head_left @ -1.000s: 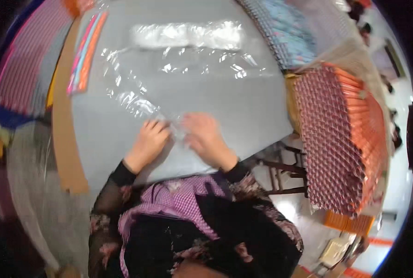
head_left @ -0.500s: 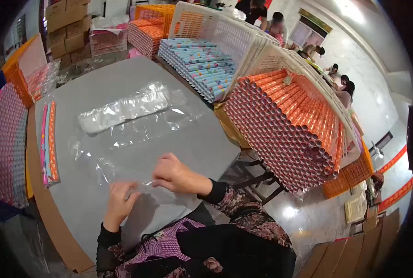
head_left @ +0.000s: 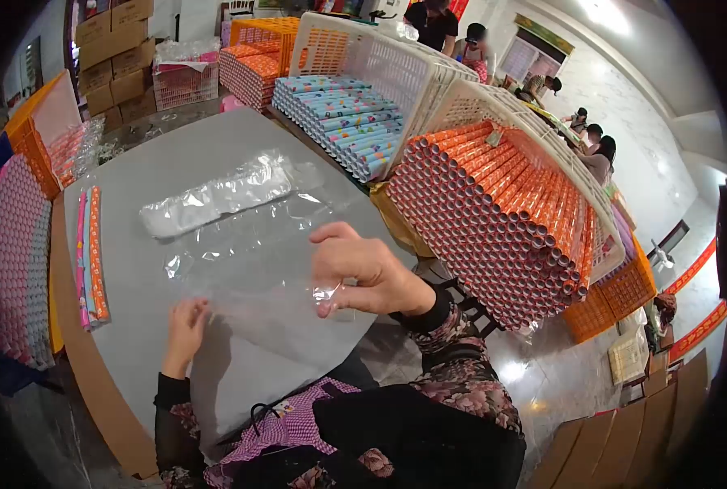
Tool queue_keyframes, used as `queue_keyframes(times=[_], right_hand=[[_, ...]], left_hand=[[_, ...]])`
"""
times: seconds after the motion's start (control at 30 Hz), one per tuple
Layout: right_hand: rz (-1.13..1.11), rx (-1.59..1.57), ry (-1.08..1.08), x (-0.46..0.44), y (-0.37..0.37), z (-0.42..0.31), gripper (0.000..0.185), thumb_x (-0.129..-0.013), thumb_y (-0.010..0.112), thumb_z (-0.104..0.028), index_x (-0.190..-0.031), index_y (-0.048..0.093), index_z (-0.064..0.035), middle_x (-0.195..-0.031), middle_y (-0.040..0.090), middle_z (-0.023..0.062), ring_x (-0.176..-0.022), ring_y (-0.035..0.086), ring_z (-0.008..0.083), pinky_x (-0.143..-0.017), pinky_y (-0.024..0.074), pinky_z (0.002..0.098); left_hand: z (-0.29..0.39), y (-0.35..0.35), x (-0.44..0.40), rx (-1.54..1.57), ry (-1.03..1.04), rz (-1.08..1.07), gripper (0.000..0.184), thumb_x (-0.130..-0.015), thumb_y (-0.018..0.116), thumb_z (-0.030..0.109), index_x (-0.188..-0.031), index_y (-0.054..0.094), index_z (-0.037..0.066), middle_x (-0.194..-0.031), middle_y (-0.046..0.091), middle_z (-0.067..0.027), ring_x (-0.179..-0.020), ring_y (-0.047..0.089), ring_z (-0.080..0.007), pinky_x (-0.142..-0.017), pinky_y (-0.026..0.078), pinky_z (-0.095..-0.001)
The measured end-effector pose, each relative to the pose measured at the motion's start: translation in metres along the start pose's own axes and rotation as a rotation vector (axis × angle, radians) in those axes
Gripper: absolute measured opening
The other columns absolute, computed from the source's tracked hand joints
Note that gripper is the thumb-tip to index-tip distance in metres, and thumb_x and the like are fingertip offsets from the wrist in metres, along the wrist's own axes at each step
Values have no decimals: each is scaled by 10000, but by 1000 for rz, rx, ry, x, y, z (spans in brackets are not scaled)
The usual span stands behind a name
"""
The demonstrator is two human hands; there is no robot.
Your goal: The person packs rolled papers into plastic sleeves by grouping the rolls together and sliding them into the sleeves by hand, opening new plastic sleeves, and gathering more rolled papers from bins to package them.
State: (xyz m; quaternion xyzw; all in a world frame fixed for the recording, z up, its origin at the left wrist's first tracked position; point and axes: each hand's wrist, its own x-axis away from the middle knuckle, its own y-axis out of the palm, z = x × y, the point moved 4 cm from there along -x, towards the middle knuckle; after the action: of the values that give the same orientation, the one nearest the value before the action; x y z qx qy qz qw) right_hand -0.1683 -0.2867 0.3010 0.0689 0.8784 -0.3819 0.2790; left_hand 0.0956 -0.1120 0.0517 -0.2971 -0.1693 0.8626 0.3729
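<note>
My right hand (head_left: 367, 273) is raised over the front of the grey table, its thumb and fingers pinched on a corner of a clear plastic bag (head_left: 257, 308). The thin film stretches across to my left hand (head_left: 186, 332), whose fingertips are closed at its other side, low over the table. Beyond my hands lies a stack of clear plastic bags (head_left: 221, 196), with loose film spread along its near side. A pink patterned roll (head_left: 82, 261) and an orange patterned roll (head_left: 96, 253) lie side by side near the left edge.
Orange patterned rolls (head_left: 494, 208) fill a white crate (head_left: 535, 122) at the right. Light blue rolls (head_left: 339, 122) lie in another crate behind. More rolls (head_left: 13, 261) are stacked at the left, and cardboard boxes (head_left: 115, 57) stand at the back. Several people work in the distance.
My hands have moved apart, drawing the film out between them. The right hand went up and to the right, the left hand slightly left.
</note>
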Motion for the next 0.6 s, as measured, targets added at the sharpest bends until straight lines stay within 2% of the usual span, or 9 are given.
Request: queue_keyframes(times=[0.07, 0.13, 0.2, 0.27, 0.33, 0.4, 0.47, 0.53, 0.6], right_hand=[[26, 4, 6, 3, -5, 10, 224, -785, 793, -169, -728, 599, -73, -729, 598, -31, -741, 593, 142, -1055, 373, 451], [37, 74, 9, 1, -8, 18, 230, -789, 794, -179, -736, 600, -66, -725, 595, -28, -735, 592, 140, -1057, 375, 447], [38, 91, 3, -3, 1, 36, 236, -808, 789, -197, -748, 605, -61, -723, 593, -26, -727, 589, 143, -1061, 374, 443], [91, 98, -42, -13, 12, 48, 245, -833, 777, -223, -759, 610, -60, -717, 587, -24, -716, 585, 148, -1065, 367, 439], [0, 89, -46, -26, 19, 45, 218, -854, 762, -225, -799, 625, -64, -763, 603, -13, -757, 586, 156, -1068, 357, 437], [-34, 124, -125, -40, 29, 42, 150, -874, 737, -191, -841, 642, -80, -842, 623, -11, -837, 599, 160, -1070, 348, 448], [-40, 146, -203, -52, 34, 39, 64, -862, 712, -131, -870, 650, -116, -895, 628, -15, -932, 612, 171, -1064, 352, 472], [32, 314, -334, -59, 43, 39, 100, -819, 705, -83, -862, 641, -147, -908, 625, -21, -992, 620, 183, -1054, 359, 493], [61, 403, -382, -64, 50, 49, 152, -783, 708, -60, -862, 623, -158, -924, 621, -17, -1031, 614, 201, -1051, 363, 508]], left_hand=[[1, -26, -6, -61, -4, 28, 117, -955, 587, 106, -1030, 630, 27, -911, 659, -90, -884, 600, -258, -836, 452, -365], [-20, -62, -14, 278, -102, 187, 140, -965, 561, 76, -1083, 591, 7, -924, 639, -83, -822, 607, -239, -748, 482, -341], [-27, -104, -20, 37, -40, 302, 145, -979, 537, 64, -1107, 558, -1, -922, 625, -87, -752, 604, -201, -699, 489, -319], [-3, -149, -24, -581, 280, 515, 124, -976, 527, 52, -1081, 558, -6, -899, 599, -112, -746, 598, -203, -688, 487, -342], [41, -191, -27, -603, -53, 435, 130, -974, 527, 41, -1087, 567, -11, -894, 569, -154, -805, 599, -274, -713, 478, -375], [-16, -246, -35, -1088, 382, 548, 165, -972, 540, 47, -1123, 583, -5, -915, 563, -167, -870, 590, -317, -745, 475, -392], [-37, -308, -28, -1208, 245, 505, 289, -929, 626, 96, -1191, 585, -19, -1118, 627, -180, -1088, 596, -341, -888, 474, -428], [-31, -357, -11, -1308, 431, 679, 275, -939, 628, 102, -1193, 594, 4, -1125, 632, -161, -1104, 591, -337, -922, 464, -431], [17, -364, 17, -1300, 474, 729, 250, -945, 624, 90, -1181, 603, 10, -1110, 639, -155, -1101, 594, -336, -928, 464, -428]])
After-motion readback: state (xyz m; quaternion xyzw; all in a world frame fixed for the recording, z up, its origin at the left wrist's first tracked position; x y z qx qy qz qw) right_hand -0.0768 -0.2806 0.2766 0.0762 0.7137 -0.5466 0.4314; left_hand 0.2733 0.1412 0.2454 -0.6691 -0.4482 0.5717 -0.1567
